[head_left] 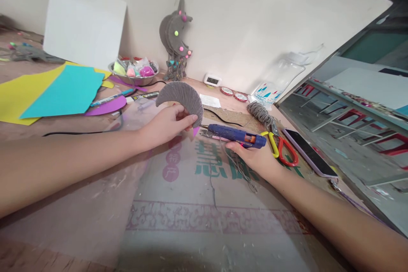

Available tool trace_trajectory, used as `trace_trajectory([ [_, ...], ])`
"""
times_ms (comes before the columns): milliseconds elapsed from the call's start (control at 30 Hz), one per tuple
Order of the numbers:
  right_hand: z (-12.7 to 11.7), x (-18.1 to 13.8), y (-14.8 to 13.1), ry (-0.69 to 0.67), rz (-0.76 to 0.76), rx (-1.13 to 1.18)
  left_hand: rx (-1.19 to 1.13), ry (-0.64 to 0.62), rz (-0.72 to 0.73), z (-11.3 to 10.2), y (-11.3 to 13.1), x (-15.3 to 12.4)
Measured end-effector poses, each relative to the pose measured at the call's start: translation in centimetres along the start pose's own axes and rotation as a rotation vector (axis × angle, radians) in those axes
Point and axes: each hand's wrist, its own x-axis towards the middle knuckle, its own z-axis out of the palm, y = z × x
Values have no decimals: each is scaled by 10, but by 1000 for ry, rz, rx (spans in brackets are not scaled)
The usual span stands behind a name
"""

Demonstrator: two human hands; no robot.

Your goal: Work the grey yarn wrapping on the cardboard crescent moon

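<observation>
A crescent moon (183,90) wound with grey yarn is held up over the table, its lower tip showing bare purple. My left hand (170,125) grips it along the inner curve, thumb in front. In my right hand (251,155) is a blue hot glue gun (231,133), its nozzle pointing left, close to the moon's purple tip. My fingers wrap the glue gun's handle from below and are mostly hidden. Loose grey yarn strands (242,168) hang or lie under the glue gun.
Scissors (288,153) with red and yellow handles, a grey yarn bundle (259,113) and a phone (309,153) lie to the right. Behind stand a glass jar (280,78), a small clock (212,79) and a bowl (134,78). Coloured sheets (63,91) lie left; a finished-looking moon ornament (175,34) hangs behind.
</observation>
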Motion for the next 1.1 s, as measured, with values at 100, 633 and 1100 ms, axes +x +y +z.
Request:
trace_trajectory([
  [100, 0, -1, 2, 5, 1, 2, 5, -1, 8, 0, 0, 0],
  [633, 2, -1, 0, 31, 35, 38, -11, -4, -30, 0, 1, 1],
  [1100, -7, 4, -16, 77, -19, -40, -14, -12, -18, 1, -2, 2],
])
